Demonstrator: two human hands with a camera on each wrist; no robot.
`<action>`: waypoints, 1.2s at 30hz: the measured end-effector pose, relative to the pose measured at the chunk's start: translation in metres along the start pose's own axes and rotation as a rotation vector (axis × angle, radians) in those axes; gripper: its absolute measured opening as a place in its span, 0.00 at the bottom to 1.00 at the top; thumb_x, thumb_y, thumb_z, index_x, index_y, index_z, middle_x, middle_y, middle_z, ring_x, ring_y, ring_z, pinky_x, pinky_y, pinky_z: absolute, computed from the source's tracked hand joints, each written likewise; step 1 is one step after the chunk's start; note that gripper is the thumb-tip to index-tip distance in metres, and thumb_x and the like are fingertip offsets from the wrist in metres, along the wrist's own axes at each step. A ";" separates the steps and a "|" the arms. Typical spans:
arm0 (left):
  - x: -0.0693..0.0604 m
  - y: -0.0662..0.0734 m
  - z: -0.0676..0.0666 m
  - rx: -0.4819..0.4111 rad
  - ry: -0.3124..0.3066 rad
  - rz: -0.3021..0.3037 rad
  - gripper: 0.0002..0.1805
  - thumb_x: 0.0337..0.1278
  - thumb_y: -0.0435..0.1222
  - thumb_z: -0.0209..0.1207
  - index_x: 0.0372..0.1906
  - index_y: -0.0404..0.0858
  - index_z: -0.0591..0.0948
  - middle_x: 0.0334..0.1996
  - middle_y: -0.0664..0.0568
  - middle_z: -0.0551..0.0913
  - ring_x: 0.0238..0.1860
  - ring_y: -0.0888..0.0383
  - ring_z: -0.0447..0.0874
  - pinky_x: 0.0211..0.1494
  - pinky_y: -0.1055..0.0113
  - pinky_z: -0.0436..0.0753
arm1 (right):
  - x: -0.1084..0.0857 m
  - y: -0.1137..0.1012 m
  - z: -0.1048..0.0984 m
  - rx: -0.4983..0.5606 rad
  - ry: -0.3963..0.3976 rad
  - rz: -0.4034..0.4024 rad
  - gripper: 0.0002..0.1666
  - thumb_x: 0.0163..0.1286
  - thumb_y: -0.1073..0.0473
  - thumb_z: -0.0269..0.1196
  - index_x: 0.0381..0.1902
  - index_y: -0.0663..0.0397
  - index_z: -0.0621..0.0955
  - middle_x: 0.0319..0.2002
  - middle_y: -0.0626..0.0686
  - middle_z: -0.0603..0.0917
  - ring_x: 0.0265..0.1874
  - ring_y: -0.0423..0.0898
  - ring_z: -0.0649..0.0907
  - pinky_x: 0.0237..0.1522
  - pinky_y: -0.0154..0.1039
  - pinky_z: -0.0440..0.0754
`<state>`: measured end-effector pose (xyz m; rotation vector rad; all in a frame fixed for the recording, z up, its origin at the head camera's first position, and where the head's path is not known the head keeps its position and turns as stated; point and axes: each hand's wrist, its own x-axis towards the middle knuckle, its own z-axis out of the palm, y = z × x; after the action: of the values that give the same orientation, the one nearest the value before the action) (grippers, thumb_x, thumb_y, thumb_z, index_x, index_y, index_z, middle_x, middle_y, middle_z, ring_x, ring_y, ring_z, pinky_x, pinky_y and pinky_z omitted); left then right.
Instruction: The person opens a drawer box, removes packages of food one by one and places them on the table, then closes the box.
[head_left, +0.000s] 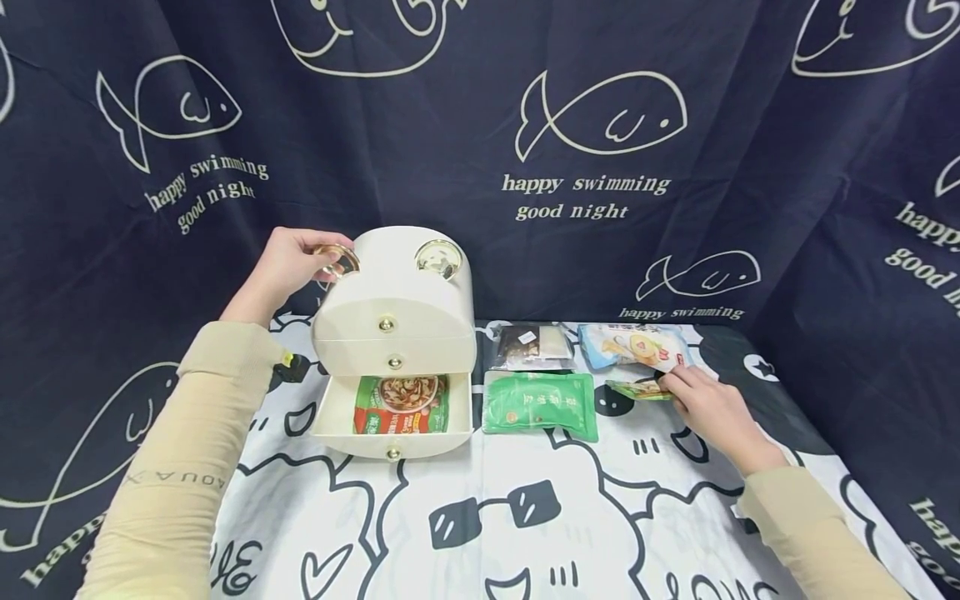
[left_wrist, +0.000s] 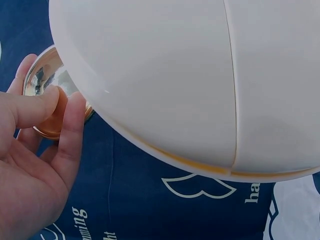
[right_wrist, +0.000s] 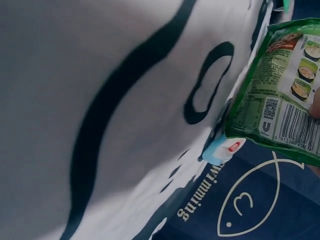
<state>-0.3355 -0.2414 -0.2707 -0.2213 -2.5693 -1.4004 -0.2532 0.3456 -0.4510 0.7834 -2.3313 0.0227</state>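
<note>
My left hand (head_left: 287,265) pinches the round gold ear (head_left: 347,257) on the upper left of a white storage box (head_left: 405,275) with drawers. In the left wrist view, thumb and fingers hold both sides of this shiny gold disc (left_wrist: 44,70). The bottom drawer (head_left: 333,417) is pulled out, and a red and green food packet (head_left: 405,404) lies in it. At the right, my right hand (head_left: 712,412) grips a green soup packet (head_left: 641,389) by one end. Its printed back with a barcode (right_wrist: 297,125) shows in the right wrist view.
A green pouch (head_left: 538,402) lies just right of the drawer. Behind it are a clear pack with dark contents (head_left: 528,346) and a light blue snack bag (head_left: 622,343). A second gold ear (head_left: 439,260) tops the box. Dark fabric (head_left: 495,250) hangs behind the table.
</note>
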 end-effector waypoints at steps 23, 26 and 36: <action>0.000 0.000 0.000 0.002 0.000 0.003 0.11 0.59 0.28 0.58 0.46 0.35 0.83 0.28 0.60 0.85 0.29 0.62 0.82 0.31 0.73 0.85 | -0.019 0.005 0.006 0.030 -0.244 -0.033 0.21 0.45 0.69 0.71 0.29 0.41 0.74 0.34 0.46 0.77 0.31 0.46 0.78 0.18 0.44 0.74; 0.000 -0.001 0.001 0.001 0.001 0.004 0.11 0.59 0.27 0.58 0.46 0.35 0.83 0.28 0.60 0.85 0.29 0.62 0.82 0.31 0.73 0.85 | -0.022 0.005 0.008 0.046 -0.218 -0.059 0.17 0.47 0.67 0.69 0.30 0.41 0.76 0.34 0.45 0.77 0.32 0.46 0.78 0.19 0.45 0.75; 0.001 -0.001 0.001 -0.011 -0.002 0.008 0.11 0.59 0.27 0.58 0.46 0.34 0.83 0.27 0.61 0.84 0.28 0.62 0.82 0.30 0.73 0.85 | -0.028 0.004 0.012 0.083 -0.270 -0.103 0.21 0.47 0.68 0.69 0.38 0.42 0.80 0.39 0.47 0.79 0.39 0.50 0.81 0.29 0.49 0.82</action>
<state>-0.3364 -0.2414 -0.2716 -0.2347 -2.5602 -1.4123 -0.2459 0.3609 -0.4765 1.0004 -2.5527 -0.0331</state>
